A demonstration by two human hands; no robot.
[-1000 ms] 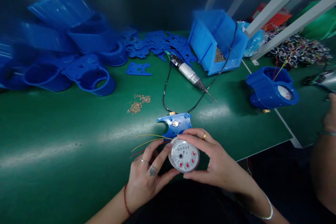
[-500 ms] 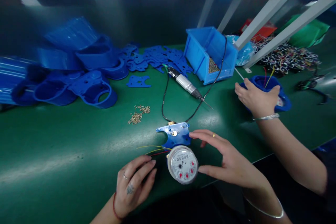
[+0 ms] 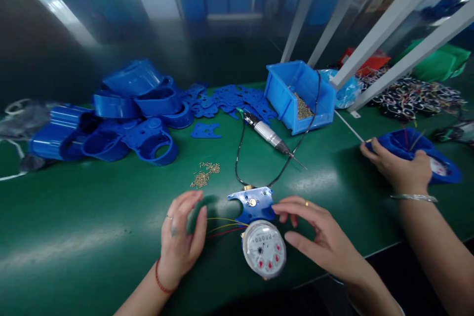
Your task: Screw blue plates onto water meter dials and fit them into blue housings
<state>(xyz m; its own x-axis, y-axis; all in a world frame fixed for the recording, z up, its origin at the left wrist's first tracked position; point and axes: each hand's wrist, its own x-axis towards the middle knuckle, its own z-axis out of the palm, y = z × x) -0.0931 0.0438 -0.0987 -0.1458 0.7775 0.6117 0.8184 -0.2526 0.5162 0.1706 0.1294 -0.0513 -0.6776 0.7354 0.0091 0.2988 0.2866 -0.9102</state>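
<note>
Left hand [image 3: 179,237] drawn clear of dial meter [image 3: 264,249] since a second ago, fingers parted at its nine o'clock, right hand [image 3: 326,234] likewise off, fingers spread, near three o'clock, blue plate [image 3: 262,207] at twelve.

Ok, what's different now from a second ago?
Both hands have let go of the meter: the left hand has pulled away to the left, while the right hand is open at its right. A co-worker's hand has taken hold of the blue housing and shifted it right. The screwdriver, screw pile and blue bin stayed put.
</note>
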